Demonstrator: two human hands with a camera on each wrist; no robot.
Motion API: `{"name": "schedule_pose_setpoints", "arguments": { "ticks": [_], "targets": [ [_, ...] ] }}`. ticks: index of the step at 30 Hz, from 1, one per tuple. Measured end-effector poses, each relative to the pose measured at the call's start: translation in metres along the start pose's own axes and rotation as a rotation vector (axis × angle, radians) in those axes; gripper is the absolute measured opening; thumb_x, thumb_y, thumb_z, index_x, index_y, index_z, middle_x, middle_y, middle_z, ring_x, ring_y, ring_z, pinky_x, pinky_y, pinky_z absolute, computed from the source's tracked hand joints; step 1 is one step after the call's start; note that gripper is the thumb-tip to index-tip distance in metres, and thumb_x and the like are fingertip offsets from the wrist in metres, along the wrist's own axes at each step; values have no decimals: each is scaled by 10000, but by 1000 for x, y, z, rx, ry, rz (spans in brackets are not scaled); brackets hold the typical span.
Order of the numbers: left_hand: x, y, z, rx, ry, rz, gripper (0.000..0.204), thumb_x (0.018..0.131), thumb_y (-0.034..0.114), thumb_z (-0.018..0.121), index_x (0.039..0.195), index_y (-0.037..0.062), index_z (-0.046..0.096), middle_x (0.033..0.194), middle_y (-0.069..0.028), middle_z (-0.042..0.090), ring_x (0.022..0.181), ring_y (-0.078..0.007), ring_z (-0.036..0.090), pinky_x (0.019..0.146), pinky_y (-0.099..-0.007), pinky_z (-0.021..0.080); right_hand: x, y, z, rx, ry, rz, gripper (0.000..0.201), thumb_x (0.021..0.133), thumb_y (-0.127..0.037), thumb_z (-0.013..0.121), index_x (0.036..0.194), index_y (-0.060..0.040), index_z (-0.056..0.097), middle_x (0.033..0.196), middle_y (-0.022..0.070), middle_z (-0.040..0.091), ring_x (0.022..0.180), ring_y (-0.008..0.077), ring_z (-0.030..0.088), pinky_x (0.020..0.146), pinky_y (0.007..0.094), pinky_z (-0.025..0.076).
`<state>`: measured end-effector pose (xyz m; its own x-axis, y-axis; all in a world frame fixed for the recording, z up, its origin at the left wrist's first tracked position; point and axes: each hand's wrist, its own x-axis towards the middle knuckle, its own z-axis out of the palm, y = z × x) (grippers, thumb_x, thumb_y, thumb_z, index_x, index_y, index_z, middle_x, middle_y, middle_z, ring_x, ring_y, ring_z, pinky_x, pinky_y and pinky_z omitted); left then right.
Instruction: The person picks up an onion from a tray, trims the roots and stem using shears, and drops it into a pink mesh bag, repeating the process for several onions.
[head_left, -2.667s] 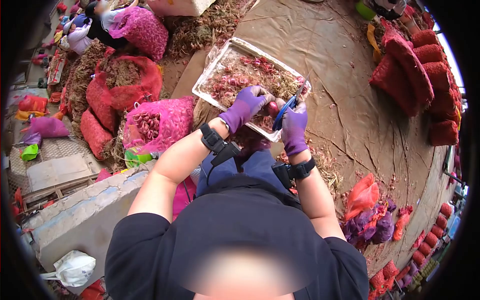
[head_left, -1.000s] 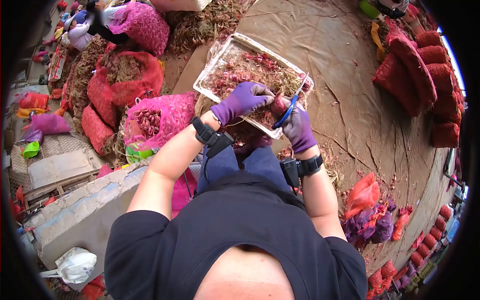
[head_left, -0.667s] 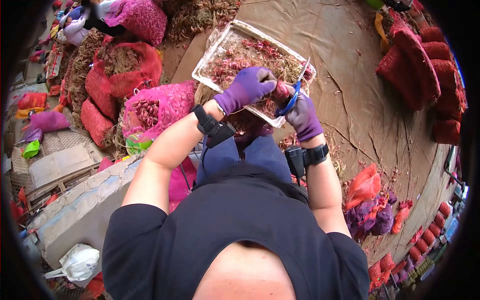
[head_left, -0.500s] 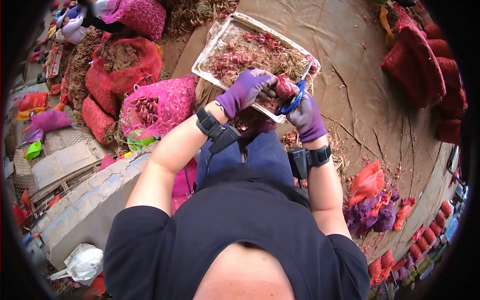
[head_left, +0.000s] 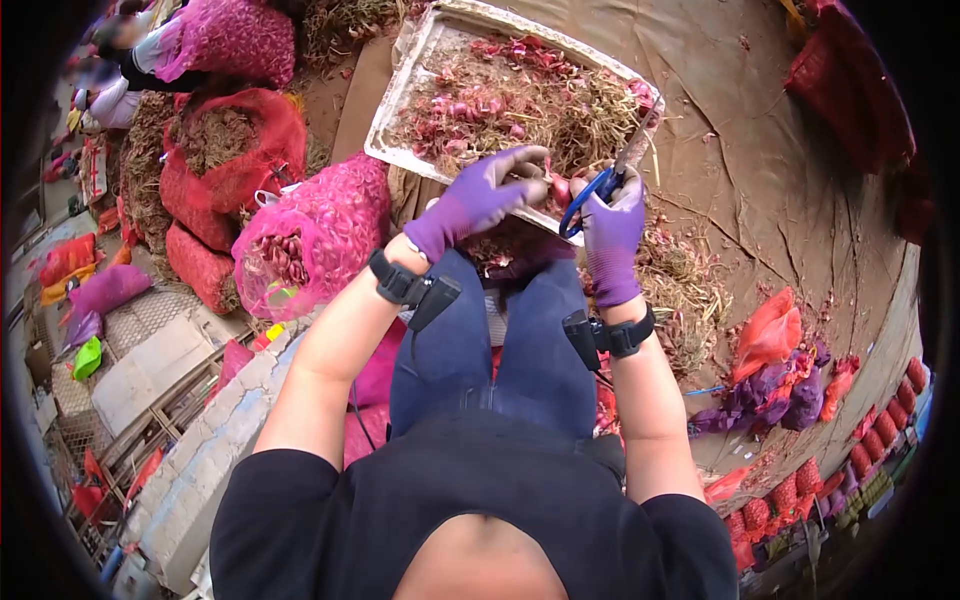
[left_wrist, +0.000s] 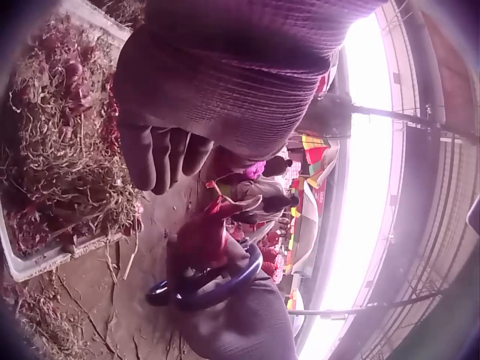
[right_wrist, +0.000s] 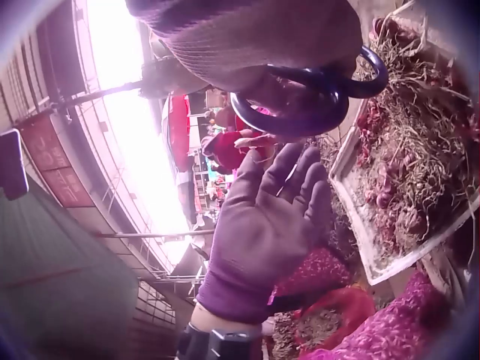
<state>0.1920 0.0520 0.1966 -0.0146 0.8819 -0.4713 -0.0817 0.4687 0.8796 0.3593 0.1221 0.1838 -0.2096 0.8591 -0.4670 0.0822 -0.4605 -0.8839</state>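
My left hand [head_left: 482, 196], in a purple glove, is over the near rim of the white tray [head_left: 398, 158]. Its fingers are extended and hold nothing, with the fingertips right beside a red shallot [head_left: 560, 188]. The right wrist view shows the open palm of the left hand [right_wrist: 262, 225]. My right hand [head_left: 613, 225], gloved likewise, grips blue-handled scissors [head_left: 583, 204] whose blades point away over the tray's right corner. That same hand also holds the shallot [left_wrist: 201, 238] by the scissor loops, as the left wrist view shows; its lower part is hidden by the fingers.
Dry roots, skins and shallots [head_left: 480, 105] fill the tray. To the left stand a pink mesh sack [head_left: 340, 215] of shallots and a red mesh sack [head_left: 235, 165]. Trimmings [head_left: 685, 290] lie on the brown tarp [head_left: 735, 190]; plastic bags [head_left: 770, 370] lie at right.
My left fingers, earlier closed at the shallot, have straightened and drawn slightly away. The right hand keeps scissors and shallot. The head view has shifted, so the tray looks larger and higher.
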Motion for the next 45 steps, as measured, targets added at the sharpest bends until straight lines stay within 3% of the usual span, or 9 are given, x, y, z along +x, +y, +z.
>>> {"name": "schedule_pose_setpoints", "arguments": {
  "ticks": [4, 8, 10, 18, 22, 26, 32, 34, 45],
  "targets": [
    [2, -31, -17, 339, -54, 309, 495, 801, 125, 632, 1274, 49, 510, 1104, -86, 579, 1027, -180, 559, 905, -301, 439, 7, 42, 18, -159, 14, -55, 427, 762, -39, 674, 1116, 18, 442, 868, 48, 555, 753, 96, 579, 647, 227, 499],
    [7, -51, -37, 389, -45, 228, 299, 782, 66, 617, 1080, 47, 619, 960, -76, 619, 933, -206, 594, 841, -312, 460, -4, 48, 44, -313, 10, -92, 441, 768, -62, 679, 1138, 15, 453, 829, 21, 550, 713, 78, 540, 636, 211, 465],
    [9, -55, -40, 454, -8, 223, 153, 767, 40, 606, 919, 47, 630, 859, -80, 621, 864, -240, 598, 789, -328, 466, -8, 52, 54, -66, 8, 68, 409, 773, 13, 603, 1157, 8, 461, 880, 19, 519, 766, 73, 508, 674, 215, 474],
    [6, -72, -44, 605, 73, 391, 130, 760, 40, 603, 887, 58, 622, 998, -92, 609, 905, -266, 596, 811, -332, 472, -5, 74, 77, 95, 198, 108, 444, 769, 53, 621, 1156, 2, 411, 872, 35, 525, 737, 88, 546, 621, 207, 482],
    [5, -85, -65, -165, 126, -125, 208, 880, 141, 590, 1065, 44, 588, 980, -3, 589, 840, -82, 549, 747, -239, 458, -9, 87, 91, 102, 215, 25, 477, 770, 61, 622, 1185, 0, 394, 912, 41, 534, 826, 102, 548, 717, 228, 482],
    [5, -79, -74, -282, -133, -311, 347, 905, 234, 596, 1174, 22, 539, 907, 33, 572, 760, -32, 486, 689, -197, 431, -15, 81, 107, 322, 202, -13, 493, 757, 63, 586, 1209, -5, 401, 1021, 73, 537, 885, 99, 540, 780, 217, 465],
    [12, -97, -74, -166, 46, 17, 266, 884, 150, 581, 1126, 39, 585, 983, -26, 629, 891, -132, 588, 790, -258, 460, -17, 91, 101, 38, 102, -48, 409, 751, 36, 588, 1144, -28, 495, 994, 36, 534, 855, 85, 523, 756, 224, 465],
    [11, -74, -80, 571, 22, 111, 233, 856, 162, 597, 1058, 47, 614, 946, -57, 617, 878, -194, 598, 803, -286, 460, -16, 89, 96, -181, 82, -97, 404, 741, 7, 610, 1131, -43, 515, 947, 39, 553, 797, 103, 546, 732, 258, 475],
    [16, -65, -71, 617, 162, 184, 175, 768, 164, 680, 900, 56, 641, 822, -95, 607, 785, -237, 594, 699, -326, 464, -19, 69, 100, -435, 115, -164, 400, 736, -15, 621, 1124, -64, 534, 929, 76, 566, 768, 166, 572, 719, 297, 479]
  ]
}}
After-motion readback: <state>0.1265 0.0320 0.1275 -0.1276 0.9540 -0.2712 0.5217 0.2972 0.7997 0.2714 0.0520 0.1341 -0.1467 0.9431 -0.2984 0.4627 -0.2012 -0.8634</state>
